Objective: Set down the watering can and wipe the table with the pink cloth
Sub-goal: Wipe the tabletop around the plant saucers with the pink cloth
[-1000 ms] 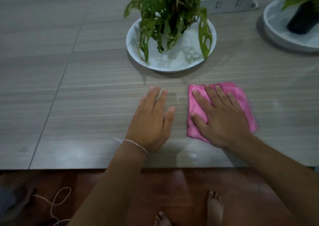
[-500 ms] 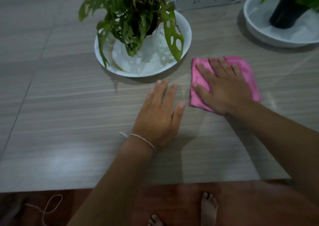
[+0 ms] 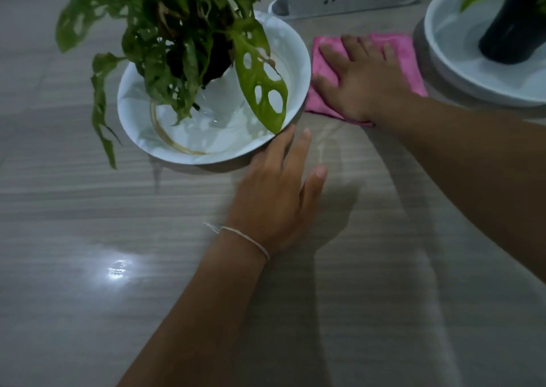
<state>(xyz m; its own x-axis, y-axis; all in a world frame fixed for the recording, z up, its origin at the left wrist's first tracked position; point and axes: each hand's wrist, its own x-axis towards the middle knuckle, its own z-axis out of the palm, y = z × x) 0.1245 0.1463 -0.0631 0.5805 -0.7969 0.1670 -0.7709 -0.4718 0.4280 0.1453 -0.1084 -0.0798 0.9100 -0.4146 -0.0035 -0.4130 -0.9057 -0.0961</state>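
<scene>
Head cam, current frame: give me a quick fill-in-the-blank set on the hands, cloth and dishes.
1. The right hand presses flat on the ____ cloth.
2. The cloth lies between two white ____, each holding a plant.
3. The left hand lies on the table with fingers ____, holding nothing.
4. A string bracelet is on the ____ wrist.

Missing words: pink; dishes; straight; left
</scene>
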